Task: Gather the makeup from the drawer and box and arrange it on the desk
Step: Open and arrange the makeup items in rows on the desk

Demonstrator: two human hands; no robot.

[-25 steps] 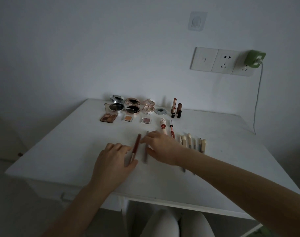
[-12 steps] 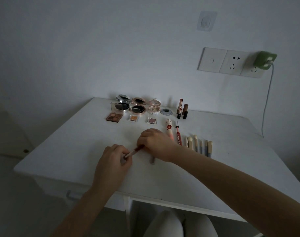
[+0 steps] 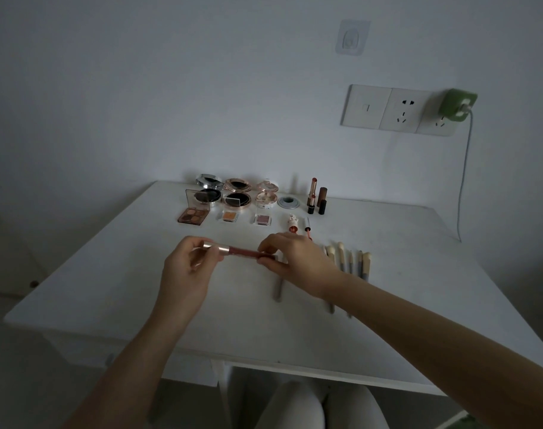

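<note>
A slim lip gloss tube (image 3: 244, 251), dark red with a rose-gold cap, is held level just above the white desk (image 3: 109, 274). My left hand (image 3: 191, 267) pinches the cap end, and my right hand (image 3: 298, 258) pinches the red end. A grey pencil (image 3: 279, 291) lies on the desk under my right hand. Open compacts (image 3: 236, 193), an eyeshadow palette (image 3: 193, 215) and two small eyeshadow pots (image 3: 229, 215) sit in rows at the back. Two lipsticks (image 3: 316, 196) stand upright beside them. Several brushes (image 3: 350, 261) lie in a row at the right.
A small grey round tin (image 3: 288, 202) sits by the lipsticks. A figurine-topped tube (image 3: 292, 223) and a thin red pen (image 3: 308, 229) lie behind my right hand. Wall sockets with a green charger (image 3: 457, 105) and its cable (image 3: 463, 181) hang at the right. My knees show below the desk.
The lip gloss tube lay lengthwise on the desk; both hands have lifted it and turned it sideways, each pinching one end. The view has shifted slightly.
</note>
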